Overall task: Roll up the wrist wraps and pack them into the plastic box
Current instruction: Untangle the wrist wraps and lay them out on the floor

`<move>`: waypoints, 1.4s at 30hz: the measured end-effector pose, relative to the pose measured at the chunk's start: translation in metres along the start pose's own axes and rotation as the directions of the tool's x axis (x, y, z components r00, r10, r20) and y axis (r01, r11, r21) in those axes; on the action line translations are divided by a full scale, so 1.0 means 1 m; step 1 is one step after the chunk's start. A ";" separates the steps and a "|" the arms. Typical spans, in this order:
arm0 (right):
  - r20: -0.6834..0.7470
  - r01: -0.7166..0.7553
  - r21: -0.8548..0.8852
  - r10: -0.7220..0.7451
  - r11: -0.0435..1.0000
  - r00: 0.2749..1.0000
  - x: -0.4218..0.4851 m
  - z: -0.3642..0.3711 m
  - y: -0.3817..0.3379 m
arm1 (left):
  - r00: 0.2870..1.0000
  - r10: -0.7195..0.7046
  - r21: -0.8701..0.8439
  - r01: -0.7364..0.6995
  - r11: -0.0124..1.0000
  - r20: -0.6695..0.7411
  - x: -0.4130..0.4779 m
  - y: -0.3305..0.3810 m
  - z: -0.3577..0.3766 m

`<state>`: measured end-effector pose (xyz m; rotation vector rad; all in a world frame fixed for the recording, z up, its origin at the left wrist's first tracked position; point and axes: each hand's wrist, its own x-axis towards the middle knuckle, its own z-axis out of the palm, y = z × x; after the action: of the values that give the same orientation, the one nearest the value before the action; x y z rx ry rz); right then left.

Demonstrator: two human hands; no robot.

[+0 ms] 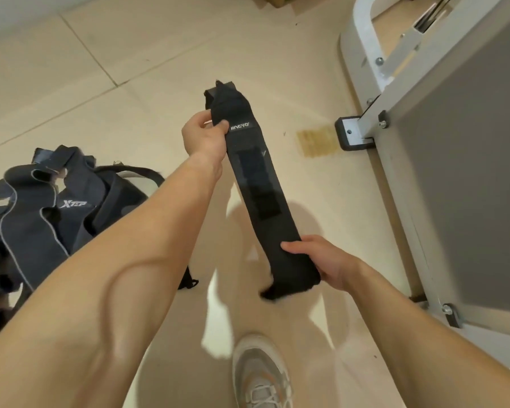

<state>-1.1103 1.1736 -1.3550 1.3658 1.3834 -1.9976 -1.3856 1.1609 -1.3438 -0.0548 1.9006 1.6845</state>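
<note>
In the head view, the only view there is, one black wrist wrap (pixel 256 187) is held in the air above the tiled floor (pixel 124 81), pulled out to almost its full length between the two hands. The left hand (pixel 202 136) holds the far end: its thumb and fingers pinch the fabric just beside the small white logo, and past the pinch the end of the wrap stands up, a little bunched. The right hand (pixel 321 260) holds the near end, with the fingers curled round the band, and a short loose piece hangs down below this grip. The band between the hands lies flat and open, with its dark fastening patch facing up, so I judge that the rolling of this wrap has not begun. A plastic box does not show anywhere, and I see no other wrap, rolled or unrolled, so how many are left I cannot tell. The task seems to be near its start: this wrap must be rolled and then packed. On the floor to the left lies a dark sports bag (pixel 42 207), and to the right stands a grey metal frame (pixel 395 83).
</note>
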 end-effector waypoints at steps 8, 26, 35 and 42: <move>-0.485 0.118 -0.027 -0.116 0.993 0.867 0.058 -0.011 -0.026 | 0.996 0.042 -0.067 -0.036 0.997 0.080 0.036 0.033 0.060; -0.619 0.221 0.190 -0.058 0.957 0.784 0.054 -0.027 0.006 | 0.704 -0.646 0.573 0.412 0.709 0.294 -0.085 -0.100 0.026; -0.631 0.180 0.154 -0.043 0.971 0.774 0.041 -0.036 -0.007 | 0.605 -0.710 0.624 0.408 0.666 0.362 -0.121 -0.117 0.009; -0.440 0.001 -0.199 -0.090 0.980 0.893 0.026 -0.046 0.029 | 0.528 -0.767 0.845 0.159 0.511 0.364 -0.142 -0.127 -0.009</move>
<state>-1.0783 1.2053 -1.3951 1.7868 1.7656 -1.5737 -1.2208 1.0784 -1.3935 0.2942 1.5307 0.2924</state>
